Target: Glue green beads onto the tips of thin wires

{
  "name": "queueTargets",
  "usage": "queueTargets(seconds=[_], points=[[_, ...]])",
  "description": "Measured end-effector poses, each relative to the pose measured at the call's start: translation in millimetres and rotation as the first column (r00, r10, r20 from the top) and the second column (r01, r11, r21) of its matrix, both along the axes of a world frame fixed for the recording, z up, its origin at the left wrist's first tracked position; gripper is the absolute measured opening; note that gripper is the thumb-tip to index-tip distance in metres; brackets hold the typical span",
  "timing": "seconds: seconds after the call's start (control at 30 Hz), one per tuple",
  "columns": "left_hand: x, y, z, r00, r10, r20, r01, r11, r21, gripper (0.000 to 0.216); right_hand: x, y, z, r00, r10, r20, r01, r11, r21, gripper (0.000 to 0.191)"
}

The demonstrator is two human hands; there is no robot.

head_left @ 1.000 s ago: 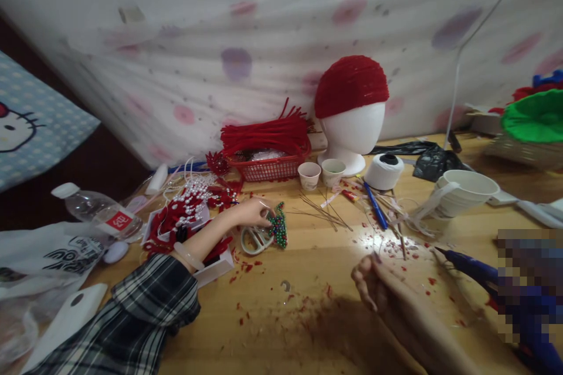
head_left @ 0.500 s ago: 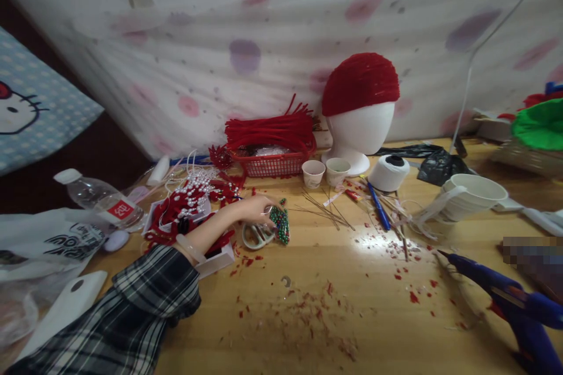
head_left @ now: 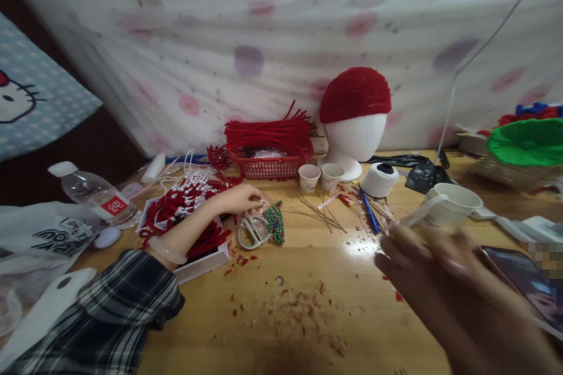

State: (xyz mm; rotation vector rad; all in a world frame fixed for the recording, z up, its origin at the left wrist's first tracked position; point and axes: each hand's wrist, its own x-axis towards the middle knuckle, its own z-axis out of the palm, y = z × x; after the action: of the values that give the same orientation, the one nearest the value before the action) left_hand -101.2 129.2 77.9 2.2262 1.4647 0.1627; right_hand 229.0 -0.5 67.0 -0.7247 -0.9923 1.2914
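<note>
My left hand (head_left: 240,198) reaches out of a plaid sleeve and rests on the wooden table (head_left: 308,269). Its fingers are curled down beside white-handled scissors (head_left: 248,232) and a bunch of green and red beads (head_left: 276,222). What the fingers pinch is too small to make out. Just behind the wrist lies a white box (head_left: 200,263) of red pieces and pearl strings. My right hand (head_left: 444,284) is raised in the foreground at right, smeared by motion, so its fingers are unclear. A phone (head_left: 525,281) lies beside it.
At the back stand a red basket (head_left: 270,167) of red pipe cleaners, a foam head (head_left: 358,135) in a red cap, two paper cups (head_left: 309,177), a thread roll (head_left: 379,180) and a white cup (head_left: 453,204). A water bottle (head_left: 94,193) lies at left. Red scraps litter the table.
My right hand has come back into view, blurred, and now covers the blue glue gun's place. The left hand has drawn back slightly from the beads. The camera has shifted.
</note>
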Motion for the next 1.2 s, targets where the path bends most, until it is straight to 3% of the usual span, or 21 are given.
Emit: queueTargets(seconds=[0.03,0.1,0.2,0.33,0.37,0.47,0.57,0.6,0.7,0.8,0.87,0.93,1.03,1.2], points=[[-2.3,-5.5,7.7,0.999,0.037,0.014,-0.038,0.999,0.034,0.023,-12.9,9.9,-0.4,0.998,0.052,-0.029,-0.054,0.998,-0.046,0.024],[2.3,-24.1,19.0,0.99,0.128,0.066,-0.136,0.982,0.129,0.022,-37.4,24.7,-6.5,1.0,0.02,-0.006,-0.02,0.992,-0.124,0.024],[34.7,-68.8,18.7,0.965,0.178,0.194,-0.217,0.956,0.199,0.03,-64.8,31.8,-23.7,0.998,0.017,0.057,-0.007,0.984,-0.178,0.029],[76.0,-121.5,-2.2,0.851,0.055,0.522,-0.041,0.998,-0.038,0.024,-83.4,25.0,-42.0,0.987,0.158,0.005,-0.153,0.964,-0.218,0.028],[75.2,-126.9,-5.3,0.84,0.051,0.54,-0.045,0.999,-0.024,0.023,-85.1,23.1,-44.4,0.984,0.177,-0.021,-0.177,0.956,-0.235,0.028],[45.0,-125.4,-2.6,0.832,0.218,0.51,-0.33,0.934,0.139,0.017,-83.6,21.0,-48.4,0.983,0.159,-0.088,-0.178,0.934,-0.31,0.028],[14.2,-117.6,4.4,0.758,0.387,0.525,-0.531,0.834,0.152,0.018,-78.0,24.4,-51.2,0.987,0.103,-0.123,-0.141,0.923,-0.358,0.029],[13.3,-116.9,3.4,0.739,0.381,0.556,-0.531,0.837,0.132,0.018,-76.9,26.0,-51.9,0.989,0.092,-0.118,-0.129,0.924,-0.361,0.03],[42.5,-119.8,-13.9,0.768,0.254,0.588,-0.294,0.955,-0.029,0.02,-78.7,28.7,-53.0,0.993,0.092,-0.078,-0.112,0.939,-0.326,0.033],[89.5,-121.4,-39.8,0.671,0.179,0.72,-0.113,0.984,-0.14,0.028,-84.3,25.9,-52.5,0.986,0.154,-0.067,-0.167,0.945,-0.28,0.035],[111.0,-119.3,-51.6,0.551,0.224,0.804,0.029,0.958,-0.287,0.029,-86.0,21.8,-52.6,0.976,0.21,-0.058,-0.217,0.932,-0.291,0.037],[119.6,-116.6,-56.2,0.51,0.267,0.818,0.114,0.921,-0.373,0.024,-84.9,17.8,-53.6,0.971,0.238,-0.036,-0.237,0.915,-0.327,0.04],[115.9,-115.1,-54.6,0.505,0.317,0.803,0.166,0.877,-0.451,0.021,-80.2,14.0,-56.4,0.976,0.218,0.012,-0.201,0.919,-0.34,0.04],[102.3,-119.7,-53.9,0.525,0.386,0.759,0.158,0.832,-0.532,0.032,-73.1,12.9,-59.3,0.969,0.178,0.173,-0.123,0.95,-0.288,0.04]])
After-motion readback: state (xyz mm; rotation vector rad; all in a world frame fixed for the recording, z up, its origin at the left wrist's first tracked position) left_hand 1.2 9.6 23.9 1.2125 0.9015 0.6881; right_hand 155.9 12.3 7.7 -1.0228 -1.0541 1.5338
